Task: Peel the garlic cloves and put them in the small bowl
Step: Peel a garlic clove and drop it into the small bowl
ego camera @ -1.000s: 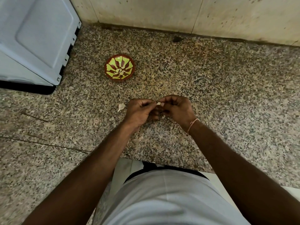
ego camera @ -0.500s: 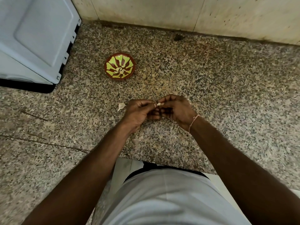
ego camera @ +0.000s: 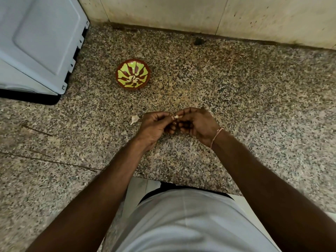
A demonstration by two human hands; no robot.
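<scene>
Little has moved since a second ago: both hands, left hand (ego camera: pixel 156 126) and right hand (ego camera: pixel 196 124), still pinch the garlic clove (ego camera: pixel 176 116) above the table (ego camera: pixel 236 91), peeling unfinished, small bowl (ego camera: pixel 133 75) well apart.

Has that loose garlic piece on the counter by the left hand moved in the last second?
No. The garlic piece lies at the same spot below the small bowl; only the head camera shifted.

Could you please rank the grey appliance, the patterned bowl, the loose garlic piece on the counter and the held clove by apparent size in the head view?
1. grey appliance
2. patterned bowl
3. loose garlic piece
4. held clove, mostly hidden by fingers, so its rank against the loose piece is unsure.
</scene>
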